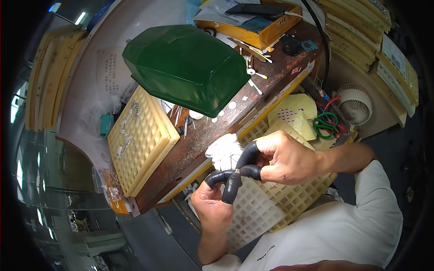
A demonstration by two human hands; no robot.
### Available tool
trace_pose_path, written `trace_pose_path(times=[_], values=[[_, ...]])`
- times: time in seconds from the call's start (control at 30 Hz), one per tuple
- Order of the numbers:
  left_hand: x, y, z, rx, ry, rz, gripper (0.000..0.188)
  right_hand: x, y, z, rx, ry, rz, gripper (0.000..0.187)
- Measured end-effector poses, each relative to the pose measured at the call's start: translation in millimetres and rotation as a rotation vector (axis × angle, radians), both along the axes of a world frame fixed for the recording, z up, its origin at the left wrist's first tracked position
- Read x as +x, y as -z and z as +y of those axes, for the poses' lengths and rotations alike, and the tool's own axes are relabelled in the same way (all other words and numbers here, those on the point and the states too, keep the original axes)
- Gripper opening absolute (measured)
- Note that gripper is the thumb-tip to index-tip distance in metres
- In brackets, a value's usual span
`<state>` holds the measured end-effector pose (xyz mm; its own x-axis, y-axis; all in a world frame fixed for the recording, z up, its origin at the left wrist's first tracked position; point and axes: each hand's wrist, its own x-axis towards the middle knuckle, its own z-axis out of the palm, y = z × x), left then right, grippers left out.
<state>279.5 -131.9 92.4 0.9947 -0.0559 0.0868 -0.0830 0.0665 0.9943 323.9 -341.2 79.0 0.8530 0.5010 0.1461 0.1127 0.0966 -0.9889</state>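
My left hand and my right hand meet in front of me, above a pale grid tray. Black finger cots cover the thumb and a finger of each. Pinched between the fingertips of both hands is a tiny shiny piece, too small to name; the fingers hide most of it. Just beyond the fingertips lies a bunched white cloth. A second, yellowish grid tray sits under my right forearm.
A green lamp shade hangs over the worn wooden bench. Stacked grid trays with a silvery chain stand at left. Cotton swabs lie behind. Green-handled scissors and a small fan are at right.
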Motion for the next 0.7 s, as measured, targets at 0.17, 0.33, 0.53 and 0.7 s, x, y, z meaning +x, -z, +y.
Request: trace_pose_path(times=[0.17,0.33,0.53,0.7], values=[[1,0,0,0.084,-0.033,-0.020,0.016,3,-12,-3,-0.073,-0.028,0.080,0.013],[0,-1,-1,0.143,-0.071,-0.035,0.016,5,-14,-1,-0.060,-0.039,0.133,0.010],[0,0,-3,0.167,-0.082,-0.055,0.017,6,-17,-1,-0.022,-0.086,0.285,0.007],[2,3,-5,0.177,-0.091,-0.093,0.017,8,-20,-1,-0.036,-0.112,0.347,0.008]])
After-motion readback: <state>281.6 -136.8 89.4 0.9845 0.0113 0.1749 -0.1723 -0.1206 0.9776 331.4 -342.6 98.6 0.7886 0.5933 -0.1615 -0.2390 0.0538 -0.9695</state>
